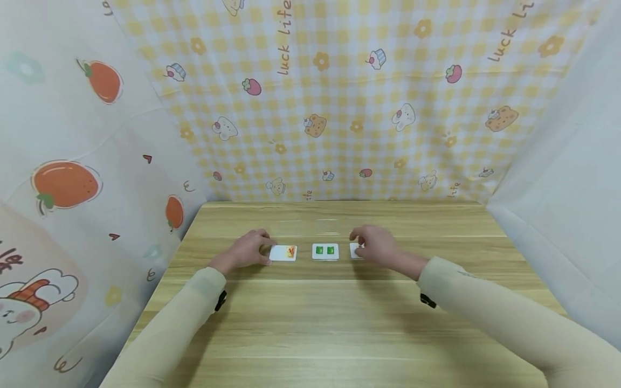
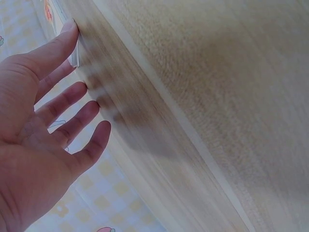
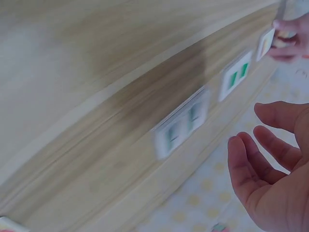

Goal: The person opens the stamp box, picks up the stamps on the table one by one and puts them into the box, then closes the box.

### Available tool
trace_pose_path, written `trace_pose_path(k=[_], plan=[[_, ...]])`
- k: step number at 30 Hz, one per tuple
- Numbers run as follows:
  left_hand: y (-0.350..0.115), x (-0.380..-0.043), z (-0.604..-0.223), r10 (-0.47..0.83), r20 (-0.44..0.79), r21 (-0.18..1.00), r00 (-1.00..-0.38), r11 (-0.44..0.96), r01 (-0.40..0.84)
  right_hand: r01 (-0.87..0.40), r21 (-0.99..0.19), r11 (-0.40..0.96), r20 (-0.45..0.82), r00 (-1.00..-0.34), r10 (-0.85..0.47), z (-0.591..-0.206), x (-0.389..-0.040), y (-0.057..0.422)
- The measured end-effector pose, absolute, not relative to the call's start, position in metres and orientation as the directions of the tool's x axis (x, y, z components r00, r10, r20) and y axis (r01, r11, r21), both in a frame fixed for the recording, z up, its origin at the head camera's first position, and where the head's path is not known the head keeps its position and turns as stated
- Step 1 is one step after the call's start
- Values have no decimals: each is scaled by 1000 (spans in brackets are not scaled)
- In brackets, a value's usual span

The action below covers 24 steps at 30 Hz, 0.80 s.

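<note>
Behind the far edge of a wood-grain surface (image 1: 320, 323), a yellow-checked cloth (image 1: 356, 97) printed with cartoon animals hangs as a backdrop. Two arms in cream sleeves (image 1: 170, 328) reach in from the near side toward opposite ends of a row of three white card stacks, which lies nearer the far edge than the near one, about midway between the left and right edges. The left hand (image 1: 248, 249) pinches the outer end of the left stack (image 1: 280, 253) between thumb and index finger, the other fingers spread apart. The right hand (image 1: 378, 245) hovers by the outer end of the right stack (image 3: 181, 126), thumb and curved fingers moderately apart, holding nothing. Between them, the middle stack (image 1: 324, 255) lies untouched. Smallest are the printed pictures: an orange-yellow one (image 1: 290, 251) at the left stack's inner end, two green squares (image 1: 330, 250) on the middle stack, and blurred dark marks (image 3: 194, 117) on the right one.

The step in hand seems to be gripping or straightening the cards. Thin cards probably slide apart easily, so a light, low pinch across both long sides should work best, the right hand's fingertips clear of the middle stack.
</note>
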<state>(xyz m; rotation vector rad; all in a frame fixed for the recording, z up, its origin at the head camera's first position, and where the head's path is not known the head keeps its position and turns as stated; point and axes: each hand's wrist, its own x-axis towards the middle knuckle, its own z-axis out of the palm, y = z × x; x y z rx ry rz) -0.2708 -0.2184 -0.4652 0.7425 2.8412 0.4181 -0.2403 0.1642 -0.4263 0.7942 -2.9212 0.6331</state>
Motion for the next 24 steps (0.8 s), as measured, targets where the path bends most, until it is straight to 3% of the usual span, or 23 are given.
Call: trace_pose_path(k=[24], plan=[[-220, -269, -467, 509, -82, 329, -857, 825, 459, -343, -528, 777, 96, -933, -347, -429, -218, 295]])
